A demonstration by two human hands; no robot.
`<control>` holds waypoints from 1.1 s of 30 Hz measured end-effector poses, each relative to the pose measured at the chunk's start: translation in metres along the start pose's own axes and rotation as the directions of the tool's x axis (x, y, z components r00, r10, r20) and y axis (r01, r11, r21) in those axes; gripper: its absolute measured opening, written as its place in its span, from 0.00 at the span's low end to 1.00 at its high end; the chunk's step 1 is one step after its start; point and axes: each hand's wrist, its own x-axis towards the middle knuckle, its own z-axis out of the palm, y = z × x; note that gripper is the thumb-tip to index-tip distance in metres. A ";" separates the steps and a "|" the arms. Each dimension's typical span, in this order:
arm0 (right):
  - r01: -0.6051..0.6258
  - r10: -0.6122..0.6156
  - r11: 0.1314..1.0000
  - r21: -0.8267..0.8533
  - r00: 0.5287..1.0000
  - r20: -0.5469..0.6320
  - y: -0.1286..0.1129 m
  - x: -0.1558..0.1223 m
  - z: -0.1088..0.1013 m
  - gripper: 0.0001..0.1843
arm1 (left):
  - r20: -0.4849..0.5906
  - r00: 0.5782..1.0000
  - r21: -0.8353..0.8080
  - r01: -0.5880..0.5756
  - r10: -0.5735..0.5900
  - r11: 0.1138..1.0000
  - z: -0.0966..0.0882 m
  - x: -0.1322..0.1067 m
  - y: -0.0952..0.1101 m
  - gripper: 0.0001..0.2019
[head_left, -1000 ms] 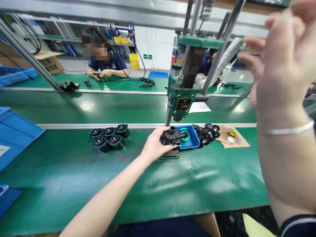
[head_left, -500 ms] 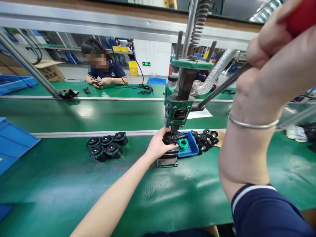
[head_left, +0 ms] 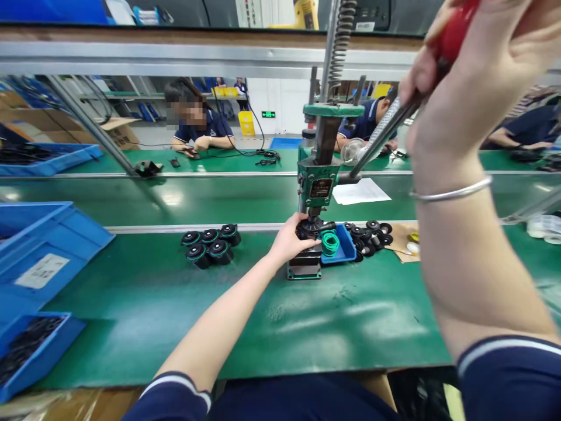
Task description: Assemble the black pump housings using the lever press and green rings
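Note:
My left hand is closed on a black round part that sits on the base of a green hand press, right under its ram. My right hand is raised at the upper right, wrapped round the red grip of the press lever, whose metal bar slopes down to the press body. A silver bracelet circles my right wrist. A small blue tray holding green rings stands just right of the press.
Several black finished parts lie left of the press, and more black pieces lie right of the tray beside brown paper. Blue bins stand at the left edge. Other seated people work across the green belt.
My right hand went from open in the air to gripping the red lever handle. My left hand slid the black part onto the press base under the ram.

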 end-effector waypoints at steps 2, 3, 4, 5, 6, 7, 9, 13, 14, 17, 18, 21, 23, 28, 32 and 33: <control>-0.180 0.200 0.973 -0.143 0.971 0.132 -0.017 -0.019 -0.023 0.36 | -0.013 0.999 -0.006 -0.036 0.036 0.999 0.000 -0.016 0.006 0.28; -0.228 0.295 0.939 -0.257 0.919 0.261 -0.030 -0.038 -0.036 0.34 | -0.011 0.998 -0.010 -0.065 0.065 0.998 0.003 -0.029 0.009 0.28; -0.211 0.341 0.915 -0.344 0.859 0.382 -0.045 -0.065 -0.049 0.36 | -0.002 0.995 -0.011 -0.099 0.099 0.995 0.008 -0.045 0.011 0.28; -0.134 0.328 0.916 -0.378 0.793 0.513 -0.062 -0.098 -0.060 0.38 | 0.020 0.991 -0.012 -0.132 0.133 0.991 0.016 -0.063 0.011 0.28; -0.089 0.329 0.921 -0.380 0.699 0.634 -0.079 -0.135 -0.070 0.39 | 0.059 0.986 -0.004 -0.159 0.159 0.987 0.028 -0.082 0.011 0.27; -0.079 0.359 0.919 -0.386 0.574 0.737 -0.095 -0.174 -0.079 0.39 | 0.094 0.981 0.007 -0.171 0.170 0.985 0.042 -0.100 0.010 0.25; -0.079 0.406 0.903 -0.422 0.476 0.780 -0.124 -0.245 -0.093 0.33 | 0.156 0.980 0.021 -0.130 0.125 0.991 0.072 -0.131 0.004 0.23; -0.050 0.551 0.795 -0.605 0.476 0.685 -0.145 -0.317 -0.122 0.25 | 0.259 0.956 -0.057 -0.128 0.139 0.990 0.117 -0.163 -0.007 0.37; -0.048 0.590 0.762 -0.645 0.462 0.662 -0.139 -0.319 -0.133 0.25 | 0.277 0.946 -0.073 -0.157 0.171 0.985 0.121 -0.166 -0.008 0.43; -0.103 0.779 0.568 -0.816 0.386 0.494 -0.099 -0.309 -0.180 0.28 | 0.323 0.927 -0.037 -0.189 0.191 0.981 0.121 -0.167 -0.010 0.49; -0.134 0.850 0.462 -0.877 0.349 0.395 -0.080 -0.302 -0.200 0.29 | 0.342 0.922 -0.014 -0.185 0.179 0.983 0.119 -0.166 -0.010 0.47; -0.157 0.945 0.172 -0.973 0.305 0.118 -0.022 -0.277 -0.268 0.32 | 0.389 0.908 0.027 -0.182 0.157 0.983 0.115 -0.160 -0.011 0.36; -0.165 0.949 0.026 -0.986 0.315 -0.028 0.008 -0.261 -0.310 0.38 | 0.407 0.899 0.040 -0.193 0.161 0.980 0.115 -0.157 -0.010 0.32; -0.209 0.939 -0.177 -0.962 0.258 -0.229 0.002 -0.250 -0.372 0.29 | 0.402 0.897 0.057 -0.226 0.185 0.972 0.120 -0.150 -0.008 0.25; -0.282 0.973 -0.179 -0.942 -0.194 -0.126 -0.082 -0.303 -0.371 0.20 | 0.421 0.885 0.057 -0.244 0.198 0.968 0.122 -0.146 -0.009 0.23; -0.309 0.956 -0.180 -0.934 -0.280 -0.092 -0.105 -0.323 -0.367 0.20 | 0.432 0.880 0.058 -0.247 0.199 0.967 0.122 -0.146 -0.009 0.23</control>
